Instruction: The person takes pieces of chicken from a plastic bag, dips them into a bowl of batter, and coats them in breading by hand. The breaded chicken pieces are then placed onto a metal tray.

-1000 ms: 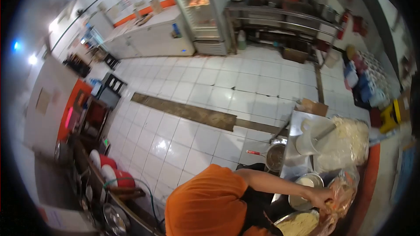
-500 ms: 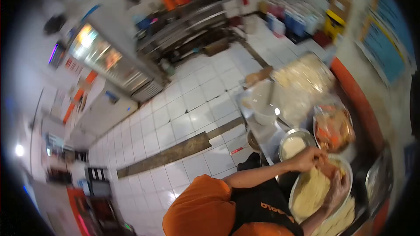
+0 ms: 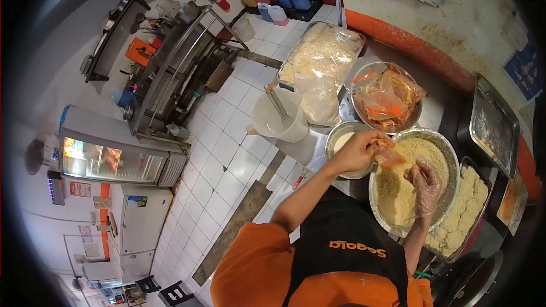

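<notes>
My left hand (image 3: 359, 152) pinches a piece of raw meat (image 3: 389, 158) over the left part of a large metal bowl (image 3: 453, 153). Pale yellow crumbs (image 3: 424, 149) fill that bowl. In a clear plastic glove, my right hand (image 3: 425, 186) is at the crumbs on the bowl's right side, its fingers curled; what they hold, if anything, is hidden. A smaller metal bowl of whitish liquid (image 3: 342, 141) stands under my left wrist. Behind both, a bowl (image 3: 420, 115) holds orange-coated meat, partly covered by a plastic bag (image 3: 378, 92).
A tray of crumbs (image 3: 463, 213) lies right of the large bowl, with a dark baking tray (image 3: 493, 128) behind it. At the left table edge stands a white bucket (image 3: 278, 119) with a whisk. A crumb-filled tray under plastic (image 3: 324, 54) lies at the back.
My hands, close together over the bowl before, are now apart. The meat is in my left hand, and my right hand is lower at the crumbs. The camera view has turned.
</notes>
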### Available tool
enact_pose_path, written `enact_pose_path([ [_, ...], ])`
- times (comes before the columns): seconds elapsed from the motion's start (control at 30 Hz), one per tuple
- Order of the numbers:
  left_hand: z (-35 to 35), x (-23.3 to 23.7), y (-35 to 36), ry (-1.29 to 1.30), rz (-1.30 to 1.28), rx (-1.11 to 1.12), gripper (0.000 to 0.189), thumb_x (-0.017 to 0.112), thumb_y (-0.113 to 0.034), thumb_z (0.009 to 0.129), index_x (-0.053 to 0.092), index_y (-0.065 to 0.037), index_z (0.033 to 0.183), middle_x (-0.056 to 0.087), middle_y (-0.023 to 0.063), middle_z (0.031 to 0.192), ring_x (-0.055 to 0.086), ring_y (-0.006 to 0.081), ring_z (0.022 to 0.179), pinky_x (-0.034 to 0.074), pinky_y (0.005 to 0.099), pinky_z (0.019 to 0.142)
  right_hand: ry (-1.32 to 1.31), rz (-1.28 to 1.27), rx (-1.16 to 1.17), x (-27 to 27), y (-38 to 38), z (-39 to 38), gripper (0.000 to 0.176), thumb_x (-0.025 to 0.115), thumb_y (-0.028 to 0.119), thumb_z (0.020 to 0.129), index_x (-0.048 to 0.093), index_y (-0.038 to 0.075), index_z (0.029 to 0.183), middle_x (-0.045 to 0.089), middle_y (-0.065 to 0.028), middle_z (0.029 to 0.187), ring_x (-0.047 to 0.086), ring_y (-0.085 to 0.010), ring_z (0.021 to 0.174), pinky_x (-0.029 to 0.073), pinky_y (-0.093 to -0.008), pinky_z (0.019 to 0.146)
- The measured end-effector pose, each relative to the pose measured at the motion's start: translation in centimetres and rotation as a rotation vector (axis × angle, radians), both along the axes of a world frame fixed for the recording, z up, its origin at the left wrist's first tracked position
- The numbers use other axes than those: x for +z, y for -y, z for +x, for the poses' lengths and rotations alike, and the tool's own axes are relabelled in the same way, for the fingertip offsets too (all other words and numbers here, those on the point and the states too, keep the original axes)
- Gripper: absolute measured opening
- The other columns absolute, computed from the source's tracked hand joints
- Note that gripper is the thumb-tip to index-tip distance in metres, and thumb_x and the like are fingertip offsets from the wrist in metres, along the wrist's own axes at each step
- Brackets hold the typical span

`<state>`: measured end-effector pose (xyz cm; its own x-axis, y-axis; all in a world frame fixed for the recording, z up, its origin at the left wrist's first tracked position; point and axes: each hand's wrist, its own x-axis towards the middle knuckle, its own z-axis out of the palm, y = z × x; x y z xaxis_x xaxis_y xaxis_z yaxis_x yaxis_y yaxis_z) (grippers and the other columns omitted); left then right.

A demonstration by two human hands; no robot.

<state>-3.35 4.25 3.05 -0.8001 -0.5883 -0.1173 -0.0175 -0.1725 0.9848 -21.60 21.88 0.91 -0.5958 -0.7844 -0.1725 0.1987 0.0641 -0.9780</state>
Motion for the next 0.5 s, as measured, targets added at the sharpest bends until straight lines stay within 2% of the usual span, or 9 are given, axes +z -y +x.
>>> enact_pose_path([
  [0.07, 1.0, -0.9, 1.2, 0.013, -0.231, -0.009, 0.029, 0.051, 0.009, 0.092, 0.062, 0.001, 0.117, 0.07, 0.0084, 0.104, 0.069, 0.0196, 0.099, 0.052, 0.0304, 0.09, 0.024, 0.008, -0.003, -0.3, -0.3, -0.6, 0.027, 0.069, 0.008, 0.093, 0.064, -0.003, 0.117, 0.066, -0.0081, 0.098, 0.068, -0.0169, 0.087, 0.059, -0.0326, 0.079],
  [0.1, 1.5, -1.4, 2.0, 0.065, -0.339, -0.011, 0.027, 0.057, 0.007, 0.09, 0.064, -0.001, 0.115, 0.071, 0.0101, 0.105, 0.069, 0.021, 0.1, 0.052, 0.0318, 0.089, 0.006, 0.021, -0.029, -0.5, -0.6, -1.0, 0.027, 0.069, 0.009, 0.093, 0.064, -0.003, 0.117, 0.066, -0.008, 0.098, 0.068, -0.0172, 0.086, 0.059, -0.0329, 0.078],
  [0.13, 1.9, -1.0, 2.5, 0.067, -0.335, -0.016, 0.027, 0.057, 0.007, 0.09, 0.064, -0.001, 0.115, 0.071, 0.0101, 0.105, 0.069, 0.021, 0.1, 0.052, 0.0318, 0.089, -0.013, 0.033, -0.054, -0.6, -1.0, -1.3, 0.027, 0.069, 0.01, 0.093, 0.063, -0.003, 0.117, 0.066, -0.0079, 0.097, 0.068, -0.0175, 0.084, 0.06, -0.0333, 0.078],
  [0.2, 2.6, -0.2, 3.3, 0.302, -0.403, -0.02, 0.026, 0.06, 0.006, 0.088, 0.065, -0.001, 0.113, 0.073, 0.0124, 0.104, 0.069, 0.0199, 0.099, 0.052, 0.0322, 0.087, -0.033, 0.066, -0.091, -0.8, -1.6, -2.1, 0.027, 0.068, 0.01, 0.094, 0.063, -0.003, 0.117, 0.066, -0.0079, 0.095, 0.068, -0.0164, 0.08, 0.059, -0.0319, 0.073],
  [0.27, 3.0, -1.2, 4.2, 0.342, -0.342, -0.008, 0.026, 0.066, 0.002, 0.086, 0.067, -0.002, 0.111, 0.073, 0.0146, 0.102, 0.07, 0.0207, 0.097, 0.052, 0.0332, 0.084, -0.045, 0.078, -0.119, -1.2, -2.5, -3.0, 0.027, 0.068, 0.011, 0.095, 0.064, -0.002, 0.118, 0.066, -0.0081, 0.093, 0.066, -0.014, 0.071, 0.056, -0.0295, 0.063],
  [0.3, 3.3, -1.3, 4.6, 0.386, -0.43, 0.031, 0.023, 0.07, -0.003, 0.082, 0.069, -0.003, 0.105, 0.073, 0.0139, 0.096, 0.07, 0.0241, 0.094, 0.053, 0.0354, 0.082, -0.09, 0.119, -0.144, -0.7, -2.7, -3.0, 0.027, 0.067, 0.013, 0.096, 0.065, -0.001, 0.118, 0.066, -0.0059, 0.088, 0.059, -0.0081, 0.06, 0.049, -0.0239, 0.051],
  [0.33, 3.5, -1.4, 4.8, 0.43, -0.518, 0.07, 0.021, 0.074, -0.009, 0.079, 0.071, -0.004, 0.099, 0.073, 0.0132, 0.09, 0.071, 0.0276, 0.09, 0.053, 0.0376, 0.079, -0.092, 0.128, -0.15, -0.6, -3.3, -3.4, 0.027, 0.067, 0.013, 0.096, 0.065, -0.001, 0.118, 0.066, -0.0059, 0.088, 0.059, -0.0081, 0.06, 0.049, -0.0239, 0.051],
  [0.37, 3.5, -1.8, 5.1, 0.427, -0.514, 0.065, 0.021, 0.074, -0.009, 0.079, 0.071, -0.004, 0.099, 0.073, 0.0132, 0.09, 0.071, 0.0276, 0.09, 0.053, 0.0376, 0.079, -0.096, 0.14, -0.127, -0.6, -3.7, -4.0, 0.027, 0.066, 0.014, 0.096, 0.065, 0.0, 0.119, 0.065, -0.0045, 0.085, 0.056, -0.0061, 0.057, 0.045, -0.022, 0.048],
  [0.5, 3.8, -3.5, 5.3, 0.508, -0.823, 0.109, 0.016, 0.072, -0.013, 0.079, 0.071, -0.006, 0.094, 0.071, 0.0141, 0.084, 0.067, 0.0335, 0.081, 0.051, 0.0439, 0.074, -0.105, 0.118, -0.149, -1.0, -4.7, -4.9, 0.025, 0.064, 0.015, 0.098, 0.066, 0.001, 0.119, 0.062, -0.0012, 0.079, 0.044, -0.0019, 0.049, 0.033, -0.0188, 0.041],
])
